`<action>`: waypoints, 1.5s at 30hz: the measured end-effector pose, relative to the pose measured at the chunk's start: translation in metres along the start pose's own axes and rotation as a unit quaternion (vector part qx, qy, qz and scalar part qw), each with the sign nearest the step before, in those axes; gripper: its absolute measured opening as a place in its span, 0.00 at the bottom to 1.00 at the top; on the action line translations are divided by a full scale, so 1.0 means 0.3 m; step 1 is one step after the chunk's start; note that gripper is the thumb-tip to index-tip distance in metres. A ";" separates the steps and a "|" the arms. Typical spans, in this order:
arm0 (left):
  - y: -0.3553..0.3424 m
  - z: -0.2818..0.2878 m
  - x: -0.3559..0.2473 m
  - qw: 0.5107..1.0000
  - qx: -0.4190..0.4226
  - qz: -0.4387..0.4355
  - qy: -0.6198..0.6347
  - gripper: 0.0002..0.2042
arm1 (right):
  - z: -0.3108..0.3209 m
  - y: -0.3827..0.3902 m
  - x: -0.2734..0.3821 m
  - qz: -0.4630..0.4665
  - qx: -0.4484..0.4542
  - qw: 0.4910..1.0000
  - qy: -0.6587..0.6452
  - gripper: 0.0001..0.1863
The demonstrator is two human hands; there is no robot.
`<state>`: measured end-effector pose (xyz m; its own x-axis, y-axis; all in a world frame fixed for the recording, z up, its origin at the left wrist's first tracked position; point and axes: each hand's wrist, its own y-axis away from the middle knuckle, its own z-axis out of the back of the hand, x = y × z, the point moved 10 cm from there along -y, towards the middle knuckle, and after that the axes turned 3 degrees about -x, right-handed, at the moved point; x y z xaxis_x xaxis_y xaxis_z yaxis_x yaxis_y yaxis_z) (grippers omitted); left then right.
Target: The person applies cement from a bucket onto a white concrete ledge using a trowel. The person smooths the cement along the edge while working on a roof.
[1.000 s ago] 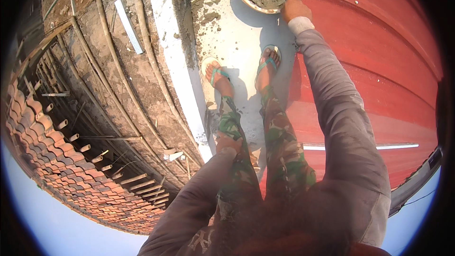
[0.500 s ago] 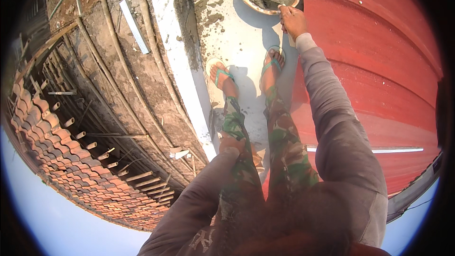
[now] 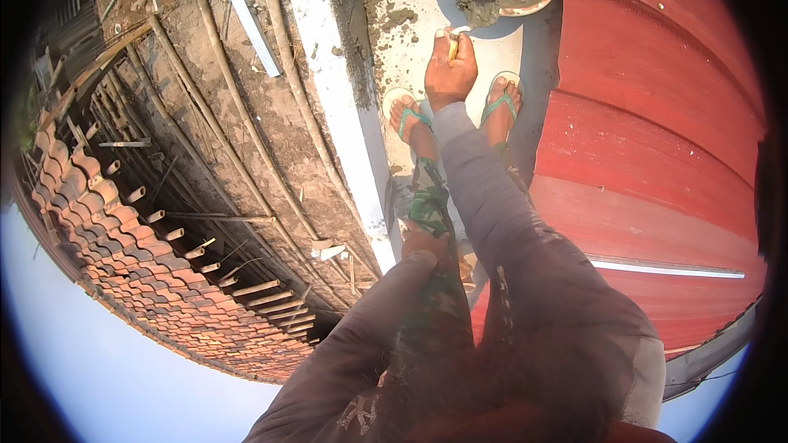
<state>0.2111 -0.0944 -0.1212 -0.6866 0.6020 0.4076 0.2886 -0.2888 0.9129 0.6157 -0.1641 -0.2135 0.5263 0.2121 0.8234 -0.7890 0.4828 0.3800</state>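
My right hand (image 3: 451, 74) is closed round the yellowish handle of a trowel (image 3: 453, 49), just in front of my feet. A lump of wet grey mortar (image 3: 478, 6) sits on the trowel's far end and hides its blade. That lump is at the near left rim of a round basin (image 3: 535, 8), which holds more mortar and is cut off by the top edge. My left hand (image 3: 423, 243) lies on the knee of my camouflage trousers (image 3: 429, 209), holding nothing; its fingers are only partly visible.
Mortar splashes dot the pale ledge (image 3: 492, 57) under my sandalled feet. Left of it runs a white-topped wall (image 3: 328, 41), then a drop to bare ground with bamboo poles (image 3: 226, 82) and a tiled roof (image 3: 123, 254). Red metal sheeting (image 3: 657, 115) borders the right side.
My right hand has moved left and nearer from the basin's rim, bringing up the trowel with mortar on it. The view has shifted slightly; my left hand stays on the knee.
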 end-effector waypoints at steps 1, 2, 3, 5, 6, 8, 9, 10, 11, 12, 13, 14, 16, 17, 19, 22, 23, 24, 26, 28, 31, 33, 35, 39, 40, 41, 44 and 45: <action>-0.003 0.003 0.002 1.000 0.001 -0.007 0.000 0.60 | -0.080 0.053 -0.034 -0.019 -0.011 0.995 0.097 0.16; -0.007 0.006 0.006 1.000 0.004 -0.016 -0.003 0.60 | -0.149 0.105 -0.027 -0.003 -0.028 0.990 0.140 0.20; -0.008 0.005 0.012 1.000 0.006 -0.024 -0.007 0.60 | -0.256 0.125 -0.064 -0.023 0.040 0.990 0.133 0.20; -0.030 -0.010 0.018 1.000 0.007 -0.023 -0.011 0.60 | -0.389 0.178 0.015 -0.154 0.188 0.965 0.097 0.19; -0.029 -0.019 0.014 1.000 0.010 -0.024 -0.013 0.61 | -0.390 0.176 0.066 -0.113 0.162 0.978 0.068 0.20; -0.036 -0.015 0.021 1.000 -0.001 -0.016 -0.019 0.61 | -0.364 0.169 0.115 -0.085 0.159 0.984 0.007 0.23; -0.030 -0.012 0.012 1.000 -0.005 -0.014 -0.016 0.61 | -0.343 0.157 0.116 -0.095 0.188 0.977 -0.023 0.25; -0.015 0.003 0.000 1.000 0.002 -0.012 -0.008 0.61 | -0.312 0.158 0.058 -0.145 0.162 0.974 -0.060 0.29; 0.004 0.017 -0.008 1.000 0.009 -0.011 0.000 0.61 | -0.278 0.155 -0.004 -0.186 0.179 0.964 -0.059 0.31; 0.033 0.049 -0.006 1.000 0.014 -0.012 -0.014 0.62 | -0.273 0.080 -0.278 -0.136 0.141 0.981 0.016 0.31; 0.011 0.038 -0.002 1.000 -0.001 -0.018 -0.004 0.63 | -0.268 0.076 -0.342 -0.206 0.189 0.960 0.015 0.29; -0.023 0.011 0.011 1.000 -0.016 -0.026 0.003 0.64 | -0.250 0.071 -0.378 -0.275 0.232 0.933 0.014 0.28; -0.043 -0.007 0.031 0.999 -0.029 -0.036 0.007 0.65 | -0.269 0.056 -0.441 -0.320 0.294 0.901 0.005 0.26; -0.043 -0.008 0.030 0.999 -0.029 -0.040 0.005 0.65 | -0.322 0.008 -0.453 -0.293 0.316 0.902 -0.003 0.26; -0.051 -0.005 0.028 0.999 -0.028 -0.039 0.015 0.65 | -0.448 -0.080 -0.319 -0.261 0.372 0.891 0.019 0.26; -0.060 -0.001 0.037 0.999 -0.018 -0.043 0.014 0.66 | -0.587 -0.300 -0.277 -0.201 0.359 0.911 0.018 0.27; -0.061 -0.001 0.035 0.999 -0.019 -0.042 0.018 0.66 | -0.621 -0.339 -0.269 -0.189 0.359 0.914 0.025 0.28; -0.053 0.005 0.030 0.999 -0.020 -0.042 0.021 0.66 | -0.647 -0.344 -0.305 -0.187 0.378 0.905 0.046 0.29; -0.054 0.012 0.035 0.999 -0.018 -0.043 0.020 0.66 | -0.675 -0.326 -0.389 -0.187 0.411 0.888 0.088 0.30; -0.057 0.004 0.036 0.999 -0.011 -0.043 0.023 0.67 | -0.643 -0.182 -0.436 -0.245 0.425 0.869 0.058 0.30; -0.044 0.020 0.030 0.999 0.023 -0.041 0.012 0.64 | -0.610 0.007 -0.516 -0.308 0.426 0.850 -0.022 0.31; -0.035 0.042 0.017 0.999 0.030 -0.038 0.004 0.63 | -0.615 0.026 -0.483 -0.323 0.428 0.843 -0.052 0.31; -0.026 0.045 0.026 0.999 0.034 -0.035 -0.007 0.63 | -0.617 0.027 -0.415 -0.323 0.414 0.847 -0.081 0.31; -0.025 0.050 0.014 0.999 0.038 -0.034 -0.003 0.63 | -0.543 0.080 -0.363 -0.271 0.408 0.871 -0.031 0.29; -0.029 0.055 0.014 0.999 0.039 -0.033 -0.003 0.63 | -0.519 0.102 -0.379 -0.261 0.405 0.876 -0.023 0.29; -0.031 0.058 0.017 0.999 0.020 -0.035 -0.010 0.64 | -0.495 0.134 -0.395 -0.251 0.403 0.880 -0.014 0.29; -0.037 0.070 0.023 0.998 -0.021 -0.043 -0.033 0.65 | -0.436 0.262 -0.500 -0.259 0.364 0.895 0.001 0.30; -0.034 0.068 0.018 0.998 -0.019 -0.043 -0.036 0.65 | -0.395 0.324 -0.483 -0.266 0.376 0.887 -0.012 0.30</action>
<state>0.2180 -0.0730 -0.1277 -0.6579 0.6771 0.3298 0.2036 -0.2617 0.9434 0.5004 -0.0472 -0.3458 0.8876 0.1021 0.4492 -0.4245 -0.1972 0.8837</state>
